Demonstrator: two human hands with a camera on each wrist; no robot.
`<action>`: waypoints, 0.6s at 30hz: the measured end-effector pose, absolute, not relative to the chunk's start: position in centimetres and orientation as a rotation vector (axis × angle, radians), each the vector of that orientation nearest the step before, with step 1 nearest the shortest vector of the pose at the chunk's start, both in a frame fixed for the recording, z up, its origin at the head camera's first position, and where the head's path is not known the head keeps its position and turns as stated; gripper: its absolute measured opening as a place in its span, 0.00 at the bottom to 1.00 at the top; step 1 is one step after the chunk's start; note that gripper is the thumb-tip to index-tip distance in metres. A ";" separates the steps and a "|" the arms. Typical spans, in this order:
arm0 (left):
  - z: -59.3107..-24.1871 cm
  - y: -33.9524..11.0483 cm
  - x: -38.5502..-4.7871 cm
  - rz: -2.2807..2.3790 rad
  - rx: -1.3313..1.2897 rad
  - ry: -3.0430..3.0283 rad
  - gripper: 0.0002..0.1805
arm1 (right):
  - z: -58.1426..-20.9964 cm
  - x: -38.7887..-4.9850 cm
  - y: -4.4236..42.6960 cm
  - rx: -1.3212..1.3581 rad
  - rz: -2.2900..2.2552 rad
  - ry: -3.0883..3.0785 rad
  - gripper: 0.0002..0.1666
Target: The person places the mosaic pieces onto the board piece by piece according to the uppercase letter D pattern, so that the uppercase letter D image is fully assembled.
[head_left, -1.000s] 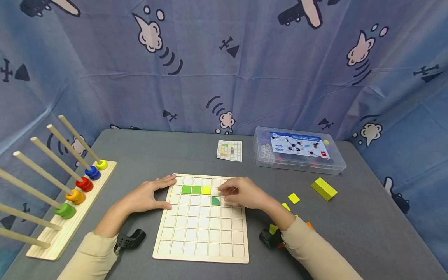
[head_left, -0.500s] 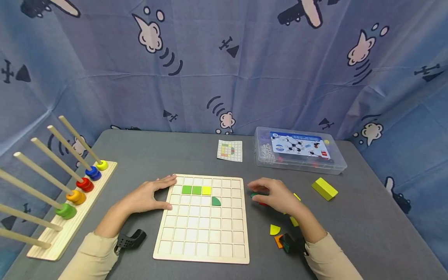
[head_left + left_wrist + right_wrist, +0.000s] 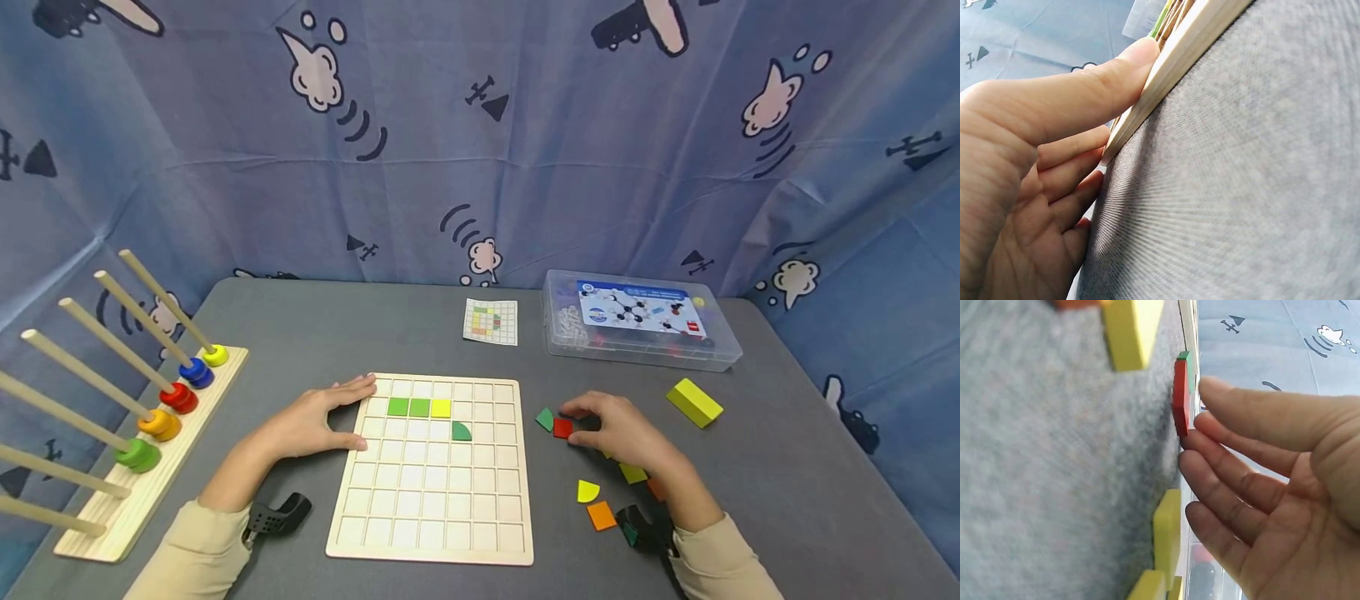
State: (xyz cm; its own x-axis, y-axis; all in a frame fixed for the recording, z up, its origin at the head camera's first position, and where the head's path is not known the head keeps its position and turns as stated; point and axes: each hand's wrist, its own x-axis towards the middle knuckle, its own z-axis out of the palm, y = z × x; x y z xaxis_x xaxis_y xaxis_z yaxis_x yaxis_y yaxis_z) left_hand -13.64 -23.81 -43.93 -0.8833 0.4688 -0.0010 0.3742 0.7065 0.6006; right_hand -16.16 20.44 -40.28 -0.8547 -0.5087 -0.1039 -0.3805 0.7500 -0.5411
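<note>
My left hand (image 3: pixel 318 423) rests at the upper left edge of a pale wooden grid board (image 3: pixel 431 500), its thumb and fingertips touching the rim. On the board lie two light green squares (image 3: pixel 398 407), a yellow square (image 3: pixel 441 408) and a dark green quarter-circle tile (image 3: pixel 461 432). Right of the board, my right hand (image 3: pixel 618 427) hovers low at a red square tile (image 3: pixel 562 428), fingertips close around its right side. In the right wrist view the thumb stands over the red tile (image 3: pixel 1180 399) without a visible pinch. A dark green tile (image 3: pixel 545 419) lies against the red one.
Yellow tiles (image 3: pixel 588 492), an orange square (image 3: pixel 601 515) and other pieces lie near my right wrist. Behind are a small pattern card (image 3: pixel 491 322), a clear plastic box (image 3: pixel 637 321) and a yellow block (image 3: pixel 694 403). A pegged bead stand (image 3: pixel 112 533) is at left.
My right hand has left the board, moving right to the loose tiles; it now sits slightly further right, with the red and dark green tiles uncovered. The left hand stays put.
</note>
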 end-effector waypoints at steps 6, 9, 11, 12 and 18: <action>-43.9 -23.9 -13.7 0.939 0.686 2.757 0.48 | -40.8 -16.4 20.1 -0.733 -0.718 2.739 0.14; -43.8 -23.9 -13.7 0.933 0.685 2.765 0.48 | -40.9 -16.4 20.0 -0.721 -0.721 2.744 0.13; -43.8 -23.9 -13.6 0.922 0.683 2.766 0.48 | -40.9 -16.4 20.0 -0.716 -0.725 2.744 0.12; -43.7 -23.9 -13.6 0.917 0.683 2.765 0.48 | -40.8 -16.4 20.1 -0.713 -0.735 2.740 0.12; -43.7 -23.7 -13.5 0.925 0.685 2.748 0.48 | -40.3 -15.9 20.3 -0.695 -0.848 2.701 0.13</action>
State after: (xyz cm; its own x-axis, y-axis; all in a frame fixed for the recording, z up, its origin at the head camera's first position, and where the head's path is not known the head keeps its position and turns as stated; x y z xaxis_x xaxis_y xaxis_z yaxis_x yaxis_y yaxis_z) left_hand -13.53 -23.71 -43.66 -0.8820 0.4712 -0.0068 0.3712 0.7035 0.6060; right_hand -15.92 20.31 -40.29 -0.8623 -0.5014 -0.0710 -0.3707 0.7206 -0.5860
